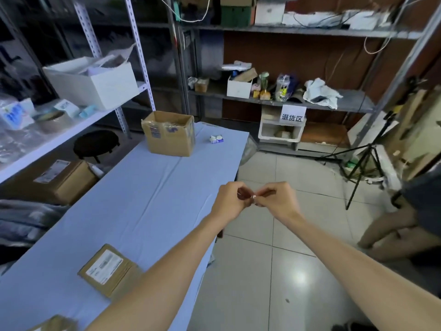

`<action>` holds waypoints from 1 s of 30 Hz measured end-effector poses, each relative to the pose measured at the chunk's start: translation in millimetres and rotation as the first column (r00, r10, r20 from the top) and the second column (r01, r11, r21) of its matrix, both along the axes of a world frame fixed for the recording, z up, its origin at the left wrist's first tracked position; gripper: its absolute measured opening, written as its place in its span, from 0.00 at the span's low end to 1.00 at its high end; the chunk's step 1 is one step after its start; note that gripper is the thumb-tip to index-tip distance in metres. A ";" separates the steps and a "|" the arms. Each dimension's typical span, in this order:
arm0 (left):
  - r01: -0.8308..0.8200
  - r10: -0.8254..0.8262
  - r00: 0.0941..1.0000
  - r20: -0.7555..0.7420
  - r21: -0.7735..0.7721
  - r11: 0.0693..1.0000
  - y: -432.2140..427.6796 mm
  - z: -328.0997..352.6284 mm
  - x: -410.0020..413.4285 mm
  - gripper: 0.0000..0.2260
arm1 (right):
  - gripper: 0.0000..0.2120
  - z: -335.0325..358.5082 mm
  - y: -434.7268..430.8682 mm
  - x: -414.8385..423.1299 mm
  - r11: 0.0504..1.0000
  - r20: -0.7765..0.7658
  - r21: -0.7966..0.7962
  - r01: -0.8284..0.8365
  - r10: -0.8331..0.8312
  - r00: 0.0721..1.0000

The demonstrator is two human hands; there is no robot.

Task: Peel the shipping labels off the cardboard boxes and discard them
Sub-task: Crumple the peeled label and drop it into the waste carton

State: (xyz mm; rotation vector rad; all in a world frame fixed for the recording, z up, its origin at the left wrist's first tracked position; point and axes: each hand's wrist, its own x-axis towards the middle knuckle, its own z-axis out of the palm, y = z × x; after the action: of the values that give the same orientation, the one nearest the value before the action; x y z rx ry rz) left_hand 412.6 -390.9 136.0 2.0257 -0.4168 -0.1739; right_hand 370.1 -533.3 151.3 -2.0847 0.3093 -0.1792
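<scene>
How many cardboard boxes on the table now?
3: open box at the far end, labelled flat box near the front, cropped box at the frame's bottom edge.

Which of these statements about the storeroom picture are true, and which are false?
1. The left hand and right hand pinch a small scrap together. True.
2. The flat box has no label. False: a white label lies on its top.
3. The far box on the table is open. True.
4. The tripod stands on the table. False: it stands on the floor.
</scene>
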 end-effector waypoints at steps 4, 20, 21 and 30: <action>-0.016 0.016 1.000 -0.015 0.025 1.000 -11.2 -1.4 40.5 0.05 | 0.05 -1.6 -15.9 49.3 0.995 -0.016 -0.081 -0.059 0.058 0.998; -0.097 0.106 0.994 -0.036 0.181 0.979 -49.9 -13.9 333.1 0.08 | 0.03 12.1 -64.3 329.4 0.965 -0.127 -0.185 -0.186 0.164 0.978; -0.098 0.107 0.993 -0.048 0.172 0.980 -54.6 -13.3 345.9 0.08 | 0.03 12.4 -67.3 343.1 0.965 -0.125 -0.185 -0.186 0.165 0.978; -0.296 0.307 0.952 -0.007 0.248 0.923 -74.6 -16.3 438.3 0.08 | 0.08 2.2 -84.3 483.3 0.895 -0.129 -0.212 -0.394 0.373 0.919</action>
State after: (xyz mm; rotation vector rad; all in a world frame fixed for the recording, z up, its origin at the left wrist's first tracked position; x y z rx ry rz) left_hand 850.9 -465.5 119.7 2.2952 -0.0503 -0.0832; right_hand 853.4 -617.6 153.5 -2.3456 -0.0847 0.1188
